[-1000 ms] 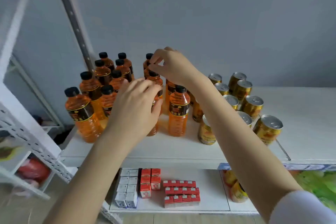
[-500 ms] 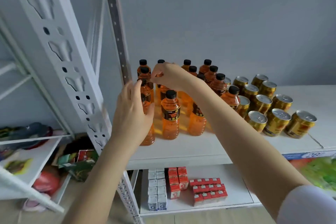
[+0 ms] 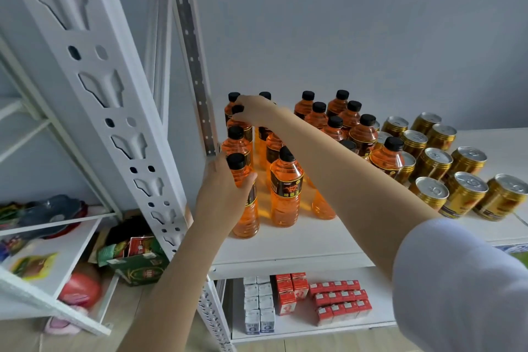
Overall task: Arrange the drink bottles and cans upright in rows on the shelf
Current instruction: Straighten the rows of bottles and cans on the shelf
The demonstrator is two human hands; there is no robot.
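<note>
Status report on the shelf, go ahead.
Left hand grips front-left bottle. Right hand on a back bottle's cap. Bottles and gold cans upright. Shelf post close beside.

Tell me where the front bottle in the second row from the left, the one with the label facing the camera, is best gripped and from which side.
Grip the front bottle around its labelled waist, coming from the shelf's open front edge. It stands upright with nothing before it, while the left hand and its bottle crowd its left side and more bottles stand close behind. The cap looks too narrow for a steady hold.
</note>
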